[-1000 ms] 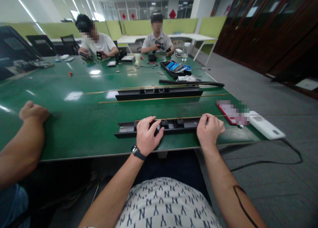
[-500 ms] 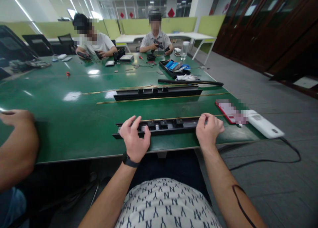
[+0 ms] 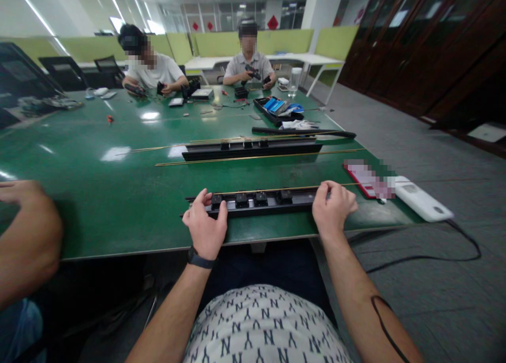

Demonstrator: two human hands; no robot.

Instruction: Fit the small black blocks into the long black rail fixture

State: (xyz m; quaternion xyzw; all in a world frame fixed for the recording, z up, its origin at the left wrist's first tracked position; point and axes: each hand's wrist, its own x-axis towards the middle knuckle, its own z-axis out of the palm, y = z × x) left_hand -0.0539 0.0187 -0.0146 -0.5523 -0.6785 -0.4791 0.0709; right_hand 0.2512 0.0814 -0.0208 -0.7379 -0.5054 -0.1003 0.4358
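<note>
A long black rail (image 3: pixel 269 211), a channel with raised walls, lies along the table's near edge, with several small black blocks (image 3: pixel 261 198) inside it. Over its left end my left hand (image 3: pixel 205 223) is curled, thumb at the near wall and fingers reaching inside, beside the leftmost block (image 3: pixel 216 200). A thin brass rod (image 3: pixel 284 188) runs along the rail's far side and out past its right end. My right hand (image 3: pixel 334 207) pinches this rod at that end; its fingertips are partly hidden.
Farther back lies a second black rail (image 3: pixel 253 151) with brass rods around it. A phone (image 3: pixel 366 179) and a white device (image 3: pixel 422 198) with a cable are at the right. Beyond stands a tool tray (image 3: pixel 276 110). A neighbour's arm (image 3: pixel 29 236) rests at left; two people (image 3: pixel 154 70) sit opposite.
My left hand has shifted left along the rail and its fingers have curled in, uncovering the leftmost block. My right hand stays in place at the rod.
</note>
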